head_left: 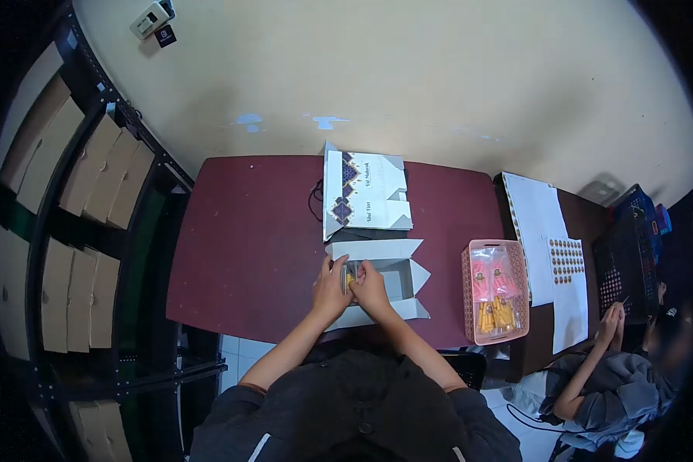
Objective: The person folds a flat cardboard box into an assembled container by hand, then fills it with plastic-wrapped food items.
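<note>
On the maroon table an open grey-white cardboard box (397, 279) lies with its flaps spread. My left hand (331, 292) and my right hand (373, 291) meet over its left part, fingers closed around a small clear pack with yellow contents (350, 277). Fingers cover much of the pack, so its exact kind does not show. Just behind the box rests a stack of flat printed cartons (369, 191) with a dark blue and gold pattern.
A pink basket (470, 308) of pink and yellow packets stands at right. Beyond it, a side table bears white paper (530, 231) and a sheet of round stickers (566, 260). Another person (616, 393) sits there beside a black crate (627, 246). Shelves with brown cartons (81, 300) line the left.
</note>
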Available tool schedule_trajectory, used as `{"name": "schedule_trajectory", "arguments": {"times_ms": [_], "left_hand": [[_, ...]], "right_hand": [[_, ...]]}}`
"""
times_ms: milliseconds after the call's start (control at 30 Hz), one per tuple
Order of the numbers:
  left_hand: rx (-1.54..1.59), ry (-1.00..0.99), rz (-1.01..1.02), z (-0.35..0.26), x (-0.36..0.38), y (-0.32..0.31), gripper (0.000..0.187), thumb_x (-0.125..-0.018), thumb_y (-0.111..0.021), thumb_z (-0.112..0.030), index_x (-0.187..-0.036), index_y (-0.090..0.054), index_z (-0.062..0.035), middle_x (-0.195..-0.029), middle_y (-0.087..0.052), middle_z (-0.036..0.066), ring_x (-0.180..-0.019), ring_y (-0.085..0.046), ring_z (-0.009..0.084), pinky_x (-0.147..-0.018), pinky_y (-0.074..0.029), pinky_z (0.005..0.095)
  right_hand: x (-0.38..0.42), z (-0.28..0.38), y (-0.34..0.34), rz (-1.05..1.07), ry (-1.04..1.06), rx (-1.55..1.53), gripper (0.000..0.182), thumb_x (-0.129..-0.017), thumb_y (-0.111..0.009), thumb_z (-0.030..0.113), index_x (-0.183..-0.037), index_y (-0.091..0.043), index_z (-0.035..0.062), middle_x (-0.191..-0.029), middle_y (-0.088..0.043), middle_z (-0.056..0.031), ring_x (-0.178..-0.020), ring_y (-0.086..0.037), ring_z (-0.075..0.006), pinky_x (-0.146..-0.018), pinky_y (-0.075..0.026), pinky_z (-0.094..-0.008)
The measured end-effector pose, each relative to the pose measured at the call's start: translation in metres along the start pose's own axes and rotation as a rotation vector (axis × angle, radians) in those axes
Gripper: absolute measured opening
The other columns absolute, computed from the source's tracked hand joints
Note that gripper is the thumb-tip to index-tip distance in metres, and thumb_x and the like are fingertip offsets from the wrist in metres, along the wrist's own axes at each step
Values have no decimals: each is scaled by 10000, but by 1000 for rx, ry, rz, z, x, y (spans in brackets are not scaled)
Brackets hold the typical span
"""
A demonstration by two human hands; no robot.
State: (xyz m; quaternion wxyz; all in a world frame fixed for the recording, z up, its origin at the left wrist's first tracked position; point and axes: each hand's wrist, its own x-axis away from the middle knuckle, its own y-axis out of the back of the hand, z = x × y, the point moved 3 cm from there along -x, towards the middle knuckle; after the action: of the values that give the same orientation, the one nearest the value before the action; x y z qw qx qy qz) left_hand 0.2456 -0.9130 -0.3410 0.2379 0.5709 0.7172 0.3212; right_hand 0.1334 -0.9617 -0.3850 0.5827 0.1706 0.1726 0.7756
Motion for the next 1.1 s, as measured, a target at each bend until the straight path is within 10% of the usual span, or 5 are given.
{"name": "schedule_trajectory", "arguments": {"times_ms": [367, 533, 767, 933, 1100], "left_hand": [[9, -100, 13, 5, -2, -2, 705, -711, -706, -334, -1315, -384, -166, -1329, -316, 232, -1167, -420, 414, -916, -394, 491], [-8, -91, 14, 6, -1, -5, 714, -729, -697, -393, -1320, -376, -152, -1325, -315, 241, -1165, -421, 418, -913, -390, 492], [59, -54, 18, 8, -1, -9, 688, -747, -686, -381, -1321, -376, -163, -1318, -330, 238, -1167, -412, 421, -922, -378, 496], [57, -69, 12, 7, -1, -10, 693, -746, -691, -384, -1321, -376, -159, -1328, -331, 241, -1186, -386, 430, -953, -347, 504], [58, -64, 13, 7, 1, -7, 687, -746, -689, -389, -1314, -381, -155, -1335, -330, 238, -1211, -366, 423, -968, -328, 508]], "right_hand": [[-8, -12, 41, 235, -102, 0, 212, -812, -630, 180, -882, -590, -16, -696, -573, -47, -638, -517, -101, -567, -438, -257], [-20, -48, 33, 226, -266, -28, 461, -783, -663, 353, -1000, -587, -47, -885, -641, -212, -812, -636, -297, -738, -491, -362], [-21, -50, 32, 257, -346, 214, 614, -820, -587, 462, -1151, -495, -46, -1046, -597, -263, -993, -580, -365, -860, -451, -369], [-27, -55, 4, 440, -414, -273, 521, -900, -522, 400, -1127, -499, -68, -739, -597, -81, -541, -533, -112, -474, -447, -241], [-29, -65, -4, 303, -237, -70, 461, -896, -536, 384, -1010, -561, -62, -718, -594, -87, -553, -544, -123, -482, -443, -251]]}}
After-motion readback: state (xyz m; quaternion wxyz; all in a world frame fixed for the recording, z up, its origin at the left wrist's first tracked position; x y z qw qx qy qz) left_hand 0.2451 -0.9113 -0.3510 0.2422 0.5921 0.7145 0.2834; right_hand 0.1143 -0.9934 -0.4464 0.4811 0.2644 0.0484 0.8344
